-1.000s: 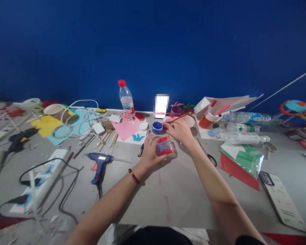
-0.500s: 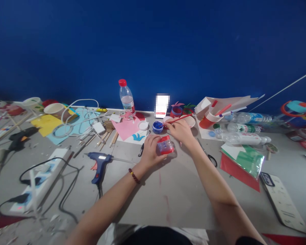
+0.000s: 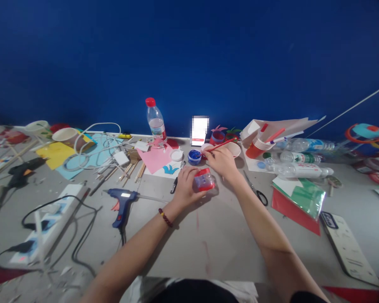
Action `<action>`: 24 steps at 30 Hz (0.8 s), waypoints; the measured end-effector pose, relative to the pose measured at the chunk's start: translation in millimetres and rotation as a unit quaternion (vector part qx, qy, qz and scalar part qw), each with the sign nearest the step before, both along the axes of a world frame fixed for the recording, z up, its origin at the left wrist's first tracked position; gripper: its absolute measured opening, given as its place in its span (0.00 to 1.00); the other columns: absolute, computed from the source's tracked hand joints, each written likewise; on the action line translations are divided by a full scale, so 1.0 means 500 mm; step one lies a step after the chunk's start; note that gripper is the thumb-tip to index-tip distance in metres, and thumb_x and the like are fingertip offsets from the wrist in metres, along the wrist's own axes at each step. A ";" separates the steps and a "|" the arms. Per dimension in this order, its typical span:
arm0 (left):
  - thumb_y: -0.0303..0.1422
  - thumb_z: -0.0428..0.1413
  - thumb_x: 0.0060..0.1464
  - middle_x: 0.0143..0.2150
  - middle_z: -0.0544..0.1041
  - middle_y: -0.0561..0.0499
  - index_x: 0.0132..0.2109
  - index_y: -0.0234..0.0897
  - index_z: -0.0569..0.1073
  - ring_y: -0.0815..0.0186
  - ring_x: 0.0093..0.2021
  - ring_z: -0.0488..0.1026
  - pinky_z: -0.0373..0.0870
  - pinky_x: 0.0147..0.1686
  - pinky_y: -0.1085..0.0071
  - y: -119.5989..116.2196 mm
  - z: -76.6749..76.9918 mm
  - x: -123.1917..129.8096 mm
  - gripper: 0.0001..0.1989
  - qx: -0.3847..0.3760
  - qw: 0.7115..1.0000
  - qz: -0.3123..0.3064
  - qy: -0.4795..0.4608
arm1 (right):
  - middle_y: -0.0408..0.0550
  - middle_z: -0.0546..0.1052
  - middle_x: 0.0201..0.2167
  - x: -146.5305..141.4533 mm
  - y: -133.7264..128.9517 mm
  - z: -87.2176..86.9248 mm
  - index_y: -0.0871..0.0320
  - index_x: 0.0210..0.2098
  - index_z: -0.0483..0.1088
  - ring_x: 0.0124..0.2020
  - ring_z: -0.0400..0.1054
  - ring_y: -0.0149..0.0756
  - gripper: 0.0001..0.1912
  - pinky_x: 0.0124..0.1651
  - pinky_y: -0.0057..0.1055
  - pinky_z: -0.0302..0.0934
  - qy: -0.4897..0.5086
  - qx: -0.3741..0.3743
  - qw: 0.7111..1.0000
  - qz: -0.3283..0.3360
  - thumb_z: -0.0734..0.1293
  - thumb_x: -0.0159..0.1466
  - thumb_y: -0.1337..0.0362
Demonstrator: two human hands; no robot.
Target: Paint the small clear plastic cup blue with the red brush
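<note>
My left hand (image 3: 187,185) is wrapped round a small clear cup piece (image 3: 204,180) with red edges and blue paint on its side, held just above the grey table. In my right hand (image 3: 221,160) is a red paintbrush (image 3: 222,144), pinched and slanting down to the left. Its tip is at an open jar of blue paint (image 3: 194,157); whether it touches the paint is hard to tell. A white lid (image 3: 177,155) lies left of the jar, beside white paper with blue leaf shapes (image 3: 170,169).
A blue glue gun (image 3: 122,204) and a power strip (image 3: 52,223) with cables lie left. A bottle (image 3: 156,122) and lit phone (image 3: 199,130) stand behind. Scissors (image 3: 256,191), red cups (image 3: 257,147), plastic bottles (image 3: 303,170) and another phone (image 3: 350,248) are on the right.
The view has shifted very slightly. Both hands keep nearly the same pose, with the brush still near the blue jar.
</note>
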State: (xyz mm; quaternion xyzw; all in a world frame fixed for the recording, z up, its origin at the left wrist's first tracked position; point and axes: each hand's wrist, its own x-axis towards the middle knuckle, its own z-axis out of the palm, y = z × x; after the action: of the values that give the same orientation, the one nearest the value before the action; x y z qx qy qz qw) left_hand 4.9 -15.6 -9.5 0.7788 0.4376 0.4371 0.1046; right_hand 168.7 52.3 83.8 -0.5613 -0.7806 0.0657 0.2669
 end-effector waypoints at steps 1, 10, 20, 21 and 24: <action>0.42 0.67 0.43 0.54 0.70 0.43 0.57 0.40 0.64 0.52 0.56 0.67 0.63 0.60 0.51 0.000 0.000 0.000 0.36 0.002 1.000 -0.001 -0.003 | 0.50 0.84 0.39 0.001 -0.001 0.001 0.56 0.37 0.81 0.45 0.77 0.44 0.15 0.48 0.35 0.67 0.004 0.007 1.000 0.001 0.61 0.69 0.63; 0.39 0.67 0.43 0.56 0.69 0.43 0.58 0.41 0.63 0.50 0.59 0.66 0.61 0.61 0.49 -0.001 -0.002 0.005 0.36 -0.012 1.000 0.001 0.007 | 0.47 0.84 0.40 0.008 0.013 -0.016 0.56 0.37 0.81 0.44 0.78 0.42 0.15 0.48 0.34 0.68 0.028 0.013 0.999 0.015 0.61 0.68 0.64; 0.41 0.67 0.44 0.54 0.70 0.44 0.57 0.41 0.63 0.51 0.57 0.67 0.63 0.60 0.50 0.001 -0.003 0.010 0.35 0.002 1.000 0.001 0.002 | 0.48 0.83 0.42 0.015 0.006 -0.010 0.57 0.35 0.81 0.46 0.76 0.43 0.15 0.48 0.35 0.68 0.057 0.029 0.998 0.013 0.61 0.68 0.64; 0.41 0.67 0.44 0.54 0.70 0.43 0.57 0.41 0.63 0.51 0.57 0.67 0.62 0.60 0.50 0.002 -0.004 0.011 0.35 0.002 1.000 0.000 0.001 | 0.47 0.83 0.42 0.015 0.008 -0.013 0.56 0.35 0.81 0.45 0.76 0.42 0.15 0.49 0.34 0.68 0.069 0.027 0.997 0.021 0.61 0.68 0.64; 0.41 0.66 0.44 0.55 0.69 0.43 0.57 0.41 0.63 0.51 0.57 0.67 0.61 0.60 0.49 0.003 -0.008 0.012 0.35 -0.001 1.000 0.000 0.005 | 0.47 0.84 0.41 0.012 0.011 -0.018 0.56 0.37 0.81 0.46 0.76 0.41 0.15 0.50 0.33 0.67 0.070 0.009 0.997 0.027 0.61 0.68 0.65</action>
State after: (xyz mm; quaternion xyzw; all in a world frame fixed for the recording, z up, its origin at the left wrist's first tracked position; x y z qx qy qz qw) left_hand 10.8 -14.3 -13.2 0.7809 0.4388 0.4325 0.1028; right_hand 174.7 57.7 75.0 -0.5316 -0.7756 0.1050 0.3237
